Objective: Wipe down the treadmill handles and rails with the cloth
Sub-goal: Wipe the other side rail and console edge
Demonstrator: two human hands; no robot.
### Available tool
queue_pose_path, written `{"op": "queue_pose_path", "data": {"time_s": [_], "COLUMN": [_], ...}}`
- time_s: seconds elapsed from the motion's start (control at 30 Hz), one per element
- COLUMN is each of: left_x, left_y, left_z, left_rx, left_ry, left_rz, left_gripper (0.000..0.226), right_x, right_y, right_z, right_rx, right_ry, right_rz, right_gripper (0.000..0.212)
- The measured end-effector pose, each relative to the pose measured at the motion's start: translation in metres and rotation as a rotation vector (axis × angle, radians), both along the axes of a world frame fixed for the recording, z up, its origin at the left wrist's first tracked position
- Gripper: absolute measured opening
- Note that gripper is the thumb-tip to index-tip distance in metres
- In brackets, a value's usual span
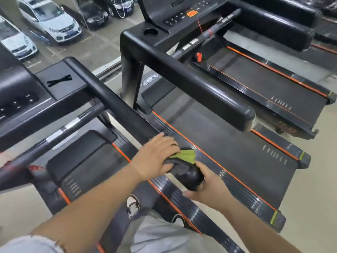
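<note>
Right hand [209, 187] lower centre, cupping handrail [113, 103] end; left hand [156, 157] just above, clamping cloth [184, 157] around it. Long axis toward upper left; left hand judged nearer remaining length.

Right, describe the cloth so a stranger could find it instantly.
On the nearest treadmill, follow the long black handrail toward the camera. At its near end, under the left hand, sits the cloth. It is dark grey with a lime-green patch, the only soft, crumpled thing there.
</note>
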State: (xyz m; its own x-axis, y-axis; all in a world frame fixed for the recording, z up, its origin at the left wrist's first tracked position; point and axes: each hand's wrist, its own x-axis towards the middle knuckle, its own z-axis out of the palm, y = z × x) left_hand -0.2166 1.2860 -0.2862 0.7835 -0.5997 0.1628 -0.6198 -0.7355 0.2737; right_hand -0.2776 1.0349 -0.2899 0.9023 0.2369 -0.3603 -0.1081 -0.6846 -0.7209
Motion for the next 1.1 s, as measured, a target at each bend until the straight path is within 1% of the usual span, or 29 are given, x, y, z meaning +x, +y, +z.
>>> {"op": "queue_pose_path", "data": {"time_s": [0.03, 0.07, 0.13, 0.17, 0.2, 0.23, 0.3, 0.33, 0.37, 0.4, 0.43, 0.47, 0.53, 0.57, 0.6, 0.63, 0.67, 0.7, 0.77, 0.8, 0.83, 0.87, 0.9, 0.93, 0.97, 1.03, 1.1], "left_x": [0.009, 0.013, 0.003, -0.009, -0.025, -0.041, -0.063, -0.061, -0.051, -0.038, -0.024, -0.012, -0.003, -0.005, -0.014, -0.027, -0.041, -0.054, -0.071, -0.069, -0.059, -0.046, -0.032, -0.02, -0.011, -0.004, -0.016], "left_y": [0.005, 0.005, -0.018, -0.036, -0.055, -0.068, -0.073, -0.06, -0.044, -0.028, -0.015, -0.005, -0.003, -0.014, -0.03, -0.048, -0.065, -0.078, -0.086, -0.08, -0.069, -0.058, -0.047, -0.036, -0.027, -0.024, -0.048], "left_z": [0.005, 0.009, 0.013, 0.01, 0.008, 0.003, -0.005, -0.007, -0.007, -0.004, 0.0, 0.005, 0.013, 0.015, 0.014, 0.013, 0.009, 0.004, -0.004, -0.004, -0.003, 0.0, 0.003, 0.005, 0.007, 0.013, 0.016], "left_rx": [-0.022, -0.07, -0.152, -0.157, -0.148, -0.137, -0.097, -0.068, -0.019, 0.024, 0.042, 0.019, -0.076, -0.088, -0.079, -0.073, -0.082, -0.098, -0.078, -0.049, -0.014, 0.022, 0.045, 0.048, 0.024, -0.035, -0.008], "left_ry": [0.012, 0.034, 0.058, 0.046, 0.035, 0.022, 0.021, 0.009, -0.017, -0.022, -0.012, 0.004, 0.047, 0.058, 0.05, 0.037, 0.025, 0.018, 0.003, 0.003, -0.004, 0.005, 0.025, 0.045, 0.054, 0.075, 0.052], "left_rz": [0.119, 0.284, 0.592, 0.649, 0.622, 0.518, 0.222, 0.103, 0.016, -0.023, 0.012, 0.113, 0.406, 0.53, 0.601, 0.61, 0.557, 0.445, 0.155, 0.029, -0.057, -0.096, -0.073, 0.016, 0.156, 0.429, 0.581], "left_gripper": [0.04, 0.036, 0.034, 0.036, 0.038, 0.041, 0.046, 0.048, 0.049, 0.048, 0.046, 0.042, 0.033, 0.031, 0.032, 0.035, 0.038, 0.04, 0.042, 0.043, 0.043, 0.043, 0.042, 0.039, 0.036, 0.028, 0.027], "right_x": [0.0, -0.001, -0.002, -0.003, -0.004, -0.006, -0.008, -0.008, -0.007, -0.006, -0.005, -0.005, -0.006, -0.007, -0.008, -0.008, -0.008, -0.009, -0.01, -0.01, -0.01, -0.01, -0.01, -0.011, -0.014, -0.017, -0.02], "right_y": [-0.001, -0.003, -0.002, -0.002, -0.002, -0.004, -0.007, -0.008, -0.008, -0.008, -0.01, -0.01, -0.011, -0.013, -0.014, -0.015, -0.018, -0.021, -0.029, -0.031, -0.034, -0.036, -0.036, -0.035, -0.033, -0.027, -0.021], "right_z": [0.004, 0.005, 0.01, 0.009, 0.007, 0.004, -0.002, -0.002, 0.001, 0.002, 0.002, 0.001, -0.001, -0.003, -0.006, -0.007, -0.011, -0.014, -0.025, -0.028, -0.03, -0.031, -0.031, -0.03, -0.026, -0.026, -0.03], "right_rx": [0.032, 0.045, 0.097, 0.137, 0.183, 0.217, 0.275, 0.287, 0.301, 0.31, 0.311, 0.315, 0.325, 0.323, 0.312, 0.295, 0.271, 0.247, 0.246, 0.247, 0.271, 0.294, 0.32, 0.34, 0.358, 0.388, 0.39], "right_ry": [-0.001, 0.006, 0.008, 0.009, 0.017, 0.018, 0.033, 0.038, 0.041, 0.045, 0.05, 0.067, 0.08, 0.074, 0.067, 0.058, 0.062, 0.066, 0.091, 0.119, 0.145, 0.172, 0.193, 0.207, 0.208, 0.161, 0.095], "right_rz": [0.002, 0.008, 0.001, -0.019, -0.048, -0.07, -0.101, -0.103, -0.084, -0.07, -0.048, -0.038, -0.028, -0.032, -0.031, -0.027, -0.037, -0.046, -0.073, -0.081, -0.086, -0.096, -0.108, -0.112, -0.123, -0.191, -0.252], "right_gripper": [0.088, 0.086, 0.082, 0.08, 0.077, 0.073, 0.059, 0.057, 0.059, 0.066, 0.075, 0.083, 0.093, 0.095, 0.095, 0.092, 0.086, 0.079, 0.058, 0.053, 0.054, 0.059, 0.066, 0.07, 0.07, 0.06, 0.055]}}
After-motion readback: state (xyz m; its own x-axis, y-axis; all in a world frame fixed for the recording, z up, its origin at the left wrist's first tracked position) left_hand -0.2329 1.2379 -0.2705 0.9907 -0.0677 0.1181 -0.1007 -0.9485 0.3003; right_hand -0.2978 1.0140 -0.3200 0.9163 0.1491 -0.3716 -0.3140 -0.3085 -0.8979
